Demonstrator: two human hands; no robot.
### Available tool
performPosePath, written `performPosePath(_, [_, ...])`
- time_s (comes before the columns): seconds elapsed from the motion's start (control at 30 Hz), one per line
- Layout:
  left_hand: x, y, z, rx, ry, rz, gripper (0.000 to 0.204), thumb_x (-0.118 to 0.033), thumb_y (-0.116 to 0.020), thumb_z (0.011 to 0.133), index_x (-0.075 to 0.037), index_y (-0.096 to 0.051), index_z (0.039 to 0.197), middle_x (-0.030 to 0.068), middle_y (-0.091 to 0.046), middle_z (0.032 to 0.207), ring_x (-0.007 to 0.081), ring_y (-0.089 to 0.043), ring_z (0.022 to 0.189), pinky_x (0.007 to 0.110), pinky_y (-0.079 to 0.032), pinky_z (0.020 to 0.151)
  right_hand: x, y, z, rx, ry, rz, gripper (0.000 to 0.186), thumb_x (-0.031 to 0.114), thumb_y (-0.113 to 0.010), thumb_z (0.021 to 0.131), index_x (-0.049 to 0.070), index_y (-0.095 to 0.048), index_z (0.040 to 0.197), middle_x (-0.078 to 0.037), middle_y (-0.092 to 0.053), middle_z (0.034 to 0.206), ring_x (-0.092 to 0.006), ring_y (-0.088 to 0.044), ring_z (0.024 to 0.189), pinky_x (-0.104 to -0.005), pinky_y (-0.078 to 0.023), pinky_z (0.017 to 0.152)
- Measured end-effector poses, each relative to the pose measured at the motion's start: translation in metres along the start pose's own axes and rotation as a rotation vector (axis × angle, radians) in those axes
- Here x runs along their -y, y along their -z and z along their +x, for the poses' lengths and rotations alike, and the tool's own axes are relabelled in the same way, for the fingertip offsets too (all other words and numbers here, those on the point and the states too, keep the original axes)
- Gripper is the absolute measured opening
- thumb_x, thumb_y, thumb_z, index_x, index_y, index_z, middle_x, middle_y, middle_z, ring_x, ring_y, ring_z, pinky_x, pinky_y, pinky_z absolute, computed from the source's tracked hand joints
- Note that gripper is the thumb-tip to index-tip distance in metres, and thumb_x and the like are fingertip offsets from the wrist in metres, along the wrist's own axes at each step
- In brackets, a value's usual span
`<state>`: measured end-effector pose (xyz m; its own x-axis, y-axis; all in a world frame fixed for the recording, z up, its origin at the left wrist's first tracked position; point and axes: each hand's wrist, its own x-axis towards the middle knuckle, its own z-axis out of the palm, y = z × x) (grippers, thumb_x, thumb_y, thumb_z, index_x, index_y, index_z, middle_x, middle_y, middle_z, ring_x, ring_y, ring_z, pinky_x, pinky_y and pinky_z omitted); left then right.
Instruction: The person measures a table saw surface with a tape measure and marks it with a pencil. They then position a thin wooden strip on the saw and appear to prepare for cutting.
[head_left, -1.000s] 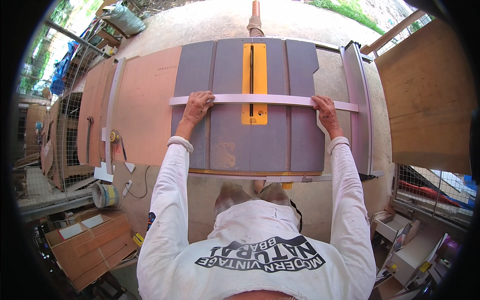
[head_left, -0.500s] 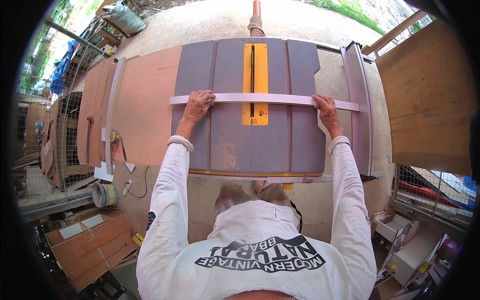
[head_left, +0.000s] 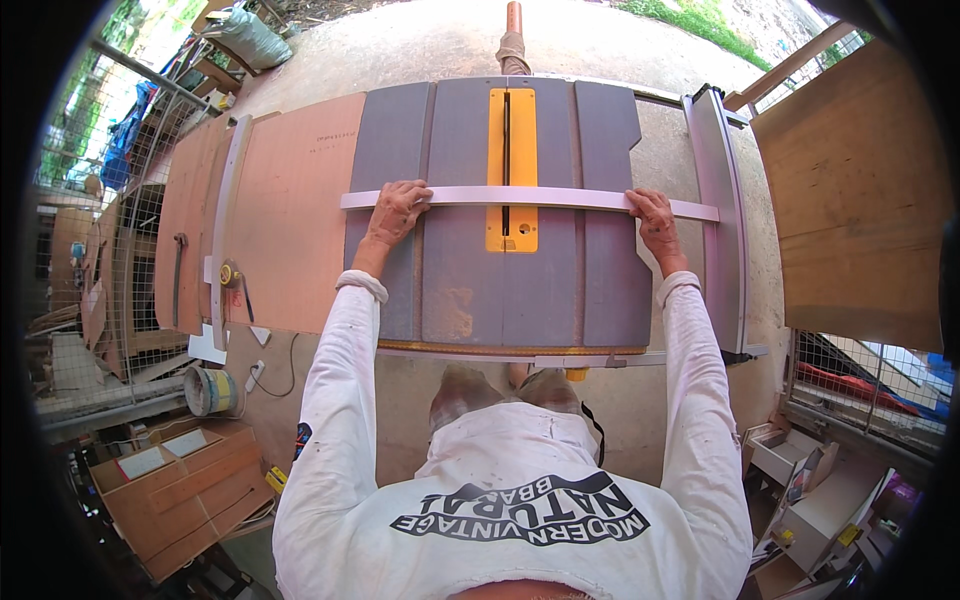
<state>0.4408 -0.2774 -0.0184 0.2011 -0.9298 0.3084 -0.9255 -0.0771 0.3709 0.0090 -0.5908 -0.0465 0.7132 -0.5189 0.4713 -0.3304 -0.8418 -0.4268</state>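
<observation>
A long, narrow white strip (head_left: 470, 197) lies crosswise on the grey top of a table saw (head_left: 460, 290). It crosses the yellow insert plate (head_left: 522, 130) and its dark slot. My left hand (head_left: 397, 212) has its fingers wrapped over the strip near its left end. Toward the other end, my right hand (head_left: 655, 217) grips the strip, the thumb and fingers bent around it. The strip's right end reaches the metal rip fence (head_left: 722, 200) and appears to touch it. Whether a blade stands up in the slot I cannot tell.
A pink-brown board (head_left: 290, 200) extends the saw's left side, with a tape measure (head_left: 230, 273) lying on it. A large wood panel (head_left: 850, 200) stands at the right. Behind the saw rises an orange pipe (head_left: 513, 40). A bucket (head_left: 210, 390) sits on the floor at lower left.
</observation>
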Motion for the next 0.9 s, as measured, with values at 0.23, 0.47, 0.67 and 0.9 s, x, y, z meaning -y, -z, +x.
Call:
performPosePath(0.23, [-0.0006, 0.0003, 0.002, -0.012, -0.001, -0.002, 0.024, -0.008, -0.079, 0.081, -0.009, -0.072, 0.104, 0.0071, -0.073, 0.117, 0.0283, -0.065, 0.114, 0.041, -0.046, 0.099, -0.0003, -0.001, 0.0015, -0.014, -0.008, 0.012, 0.038, -0.005, -0.068, 0.081, 0.007, -0.074, 0.117, -0.016, -0.071, 0.117, -0.0345, -0.063, 0.114, -0.0425, -0.049, 0.101])
performPosePath(0.47, [-0.0001, 0.0005, 0.0017, -0.005, -0.003, -0.01, 0.024, -0.007, -0.079, 0.081, -0.009, -0.072, 0.104, 0.0086, -0.073, 0.118, 0.0294, -0.065, 0.115, 0.041, -0.048, 0.099, 0.0021, -0.0016, 0.0035, -0.013, -0.023, 0.018, 0.037, -0.005, -0.068, 0.082, 0.007, -0.074, 0.117, -0.016, -0.07, 0.118, -0.0354, -0.063, 0.114, -0.0427, -0.05, 0.1])
performPosePath(0.67, [0.0007, -0.0006, 0.0025, -0.02, -0.013, -0.019, 0.024, -0.006, -0.079, 0.081, -0.009, -0.073, 0.104, 0.0095, -0.073, 0.118, 0.0305, -0.065, 0.115, 0.042, -0.048, 0.1, 0.0025, -0.0011, 0.0044, -0.023, -0.001, 0.003, 0.037, -0.006, -0.067, 0.082, 0.006, -0.074, 0.117, -0.016, -0.071, 0.118, -0.0357, -0.063, 0.113, -0.0429, -0.05, 0.1])
performPosePath(0.9, [-0.0002, -0.0008, 0.0028, -0.029, 0.001, -0.031, 0.023, -0.006, -0.079, 0.081, -0.008, -0.073, 0.103, 0.0094, -0.073, 0.117, 0.0309, -0.065, 0.114, 0.043, -0.049, 0.1, 0.0027, -0.0019, 0.0045, -0.042, -0.002, 0.008, 0.039, -0.007, -0.067, 0.08, 0.006, -0.074, 0.116, -0.016, -0.071, 0.116, -0.0361, -0.064, 0.111, -0.0431, -0.05, 0.099])
